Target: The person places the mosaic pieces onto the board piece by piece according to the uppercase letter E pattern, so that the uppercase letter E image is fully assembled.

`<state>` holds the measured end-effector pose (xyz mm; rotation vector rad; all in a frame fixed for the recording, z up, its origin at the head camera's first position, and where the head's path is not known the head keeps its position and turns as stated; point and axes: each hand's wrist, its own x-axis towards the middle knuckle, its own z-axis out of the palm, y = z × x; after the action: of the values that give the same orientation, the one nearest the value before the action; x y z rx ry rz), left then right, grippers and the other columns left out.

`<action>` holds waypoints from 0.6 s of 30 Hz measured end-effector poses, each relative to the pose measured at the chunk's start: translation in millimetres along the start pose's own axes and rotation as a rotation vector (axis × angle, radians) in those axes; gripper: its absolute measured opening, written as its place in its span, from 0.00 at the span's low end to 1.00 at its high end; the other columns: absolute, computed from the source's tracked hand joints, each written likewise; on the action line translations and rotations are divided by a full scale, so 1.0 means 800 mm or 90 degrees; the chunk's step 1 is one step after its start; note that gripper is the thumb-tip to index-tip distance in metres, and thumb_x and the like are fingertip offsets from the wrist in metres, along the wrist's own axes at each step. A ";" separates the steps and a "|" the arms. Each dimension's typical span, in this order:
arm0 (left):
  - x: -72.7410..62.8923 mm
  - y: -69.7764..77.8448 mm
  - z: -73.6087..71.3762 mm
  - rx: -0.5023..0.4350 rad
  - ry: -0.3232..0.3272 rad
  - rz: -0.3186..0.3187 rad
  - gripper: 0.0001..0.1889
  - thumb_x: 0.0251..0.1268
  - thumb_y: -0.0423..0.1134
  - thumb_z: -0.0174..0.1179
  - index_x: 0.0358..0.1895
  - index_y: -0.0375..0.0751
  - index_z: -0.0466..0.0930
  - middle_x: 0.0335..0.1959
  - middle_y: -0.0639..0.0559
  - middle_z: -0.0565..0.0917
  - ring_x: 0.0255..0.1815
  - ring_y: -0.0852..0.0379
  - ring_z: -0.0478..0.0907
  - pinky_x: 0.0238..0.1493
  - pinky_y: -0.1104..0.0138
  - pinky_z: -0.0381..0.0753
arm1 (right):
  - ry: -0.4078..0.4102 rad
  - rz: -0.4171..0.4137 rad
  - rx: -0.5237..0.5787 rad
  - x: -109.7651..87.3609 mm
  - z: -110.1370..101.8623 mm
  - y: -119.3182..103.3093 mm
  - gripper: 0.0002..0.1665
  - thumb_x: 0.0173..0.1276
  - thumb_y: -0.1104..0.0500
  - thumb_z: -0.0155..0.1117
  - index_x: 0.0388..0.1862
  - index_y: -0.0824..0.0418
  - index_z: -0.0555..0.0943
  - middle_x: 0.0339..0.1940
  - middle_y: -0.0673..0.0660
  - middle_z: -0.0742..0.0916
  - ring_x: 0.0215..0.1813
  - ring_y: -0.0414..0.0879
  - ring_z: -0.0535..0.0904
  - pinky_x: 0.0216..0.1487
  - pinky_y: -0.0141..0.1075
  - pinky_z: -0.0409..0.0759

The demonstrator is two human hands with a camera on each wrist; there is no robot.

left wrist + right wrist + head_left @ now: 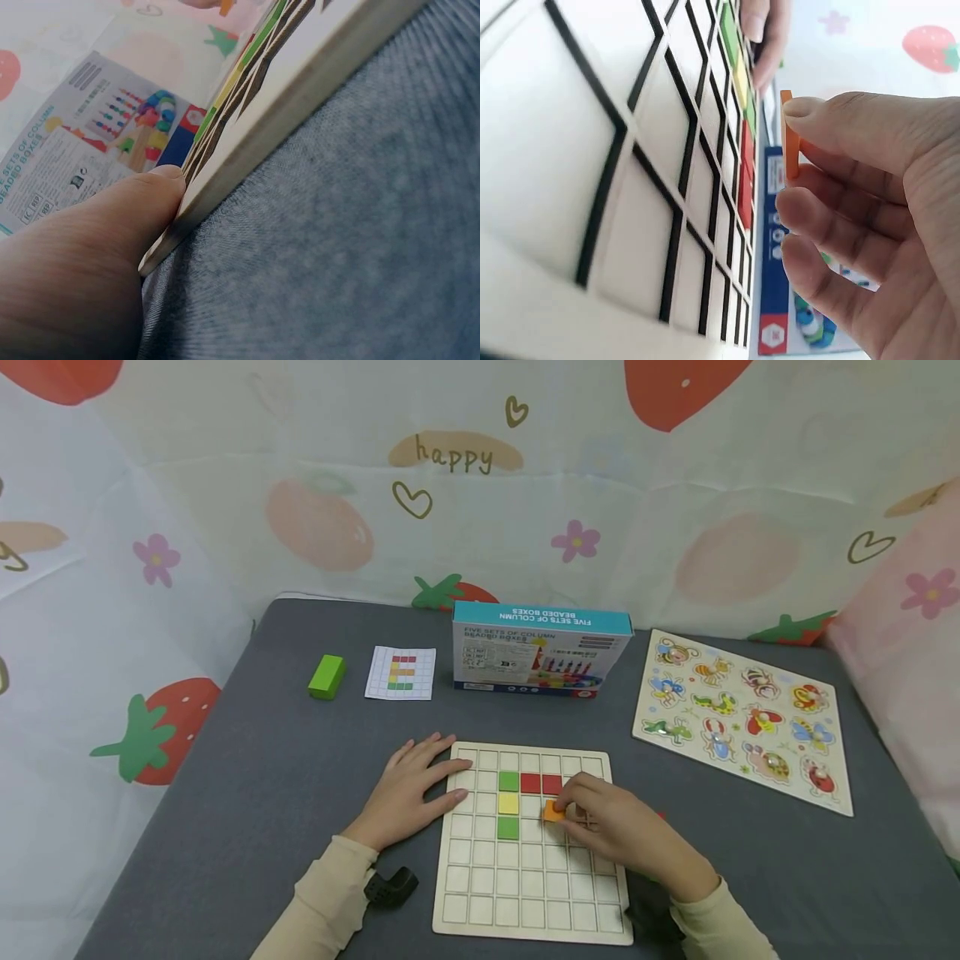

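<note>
A white grid board point(531, 881) lies on the table. Set in its squares are a green tile point(508, 781), a yellow tile point(508, 803), another green tile point(507, 828) below it, and two red tiles, a left one point(530, 784) and a right one point(552, 784). My left hand point(408, 789) rests at the board's upper left edge with its fingers loosely extended; in the left wrist view the thumb point(127, 202) touches the rim. Above the squares, below the right red tile, my right hand point(618, 822) pinches a thin orange tile point(789, 135) between thumb and finger.
Behind the board stands a cardboard box point(525, 652) with beads printed on it. A pattern card point(381, 672) and a green block point(327, 677) lie to its left. On the right sits an insect picture board point(738, 718). Something red shows partly behind the right hand.
</note>
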<state>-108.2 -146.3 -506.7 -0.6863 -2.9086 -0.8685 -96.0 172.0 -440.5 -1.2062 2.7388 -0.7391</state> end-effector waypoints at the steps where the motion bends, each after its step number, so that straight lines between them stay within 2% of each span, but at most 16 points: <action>1: 0.000 0.000 0.000 0.000 0.000 -0.001 0.24 0.66 0.61 0.54 0.64 0.62 0.74 0.73 0.53 0.64 0.77 0.53 0.52 0.77 0.50 0.45 | -0.002 -0.004 -0.003 0.001 0.002 -0.001 0.08 0.63 0.60 0.68 0.40 0.55 0.80 0.40 0.46 0.80 0.33 0.36 0.75 0.33 0.27 0.79; 9: -0.001 -0.001 0.001 0.006 -0.003 -0.002 0.25 0.66 0.61 0.54 0.64 0.62 0.74 0.73 0.53 0.64 0.77 0.53 0.52 0.77 0.50 0.45 | -0.025 -0.049 -0.029 0.011 0.021 -0.011 0.08 0.63 0.56 0.69 0.39 0.54 0.81 0.40 0.46 0.81 0.37 0.36 0.76 0.39 0.28 0.80; 18: 0.000 -0.001 0.001 0.004 -0.003 0.000 0.24 0.66 0.61 0.54 0.64 0.62 0.74 0.73 0.53 0.64 0.77 0.52 0.52 0.77 0.50 0.45 | -0.027 -0.042 -0.070 0.013 0.028 -0.015 0.08 0.63 0.52 0.69 0.40 0.51 0.81 0.40 0.43 0.81 0.35 0.33 0.75 0.37 0.28 0.80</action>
<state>-108.6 -146.5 -507.5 -0.6879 -2.9139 -0.8579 -89.6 149.0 -453.2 -1.3238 2.7497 -0.5686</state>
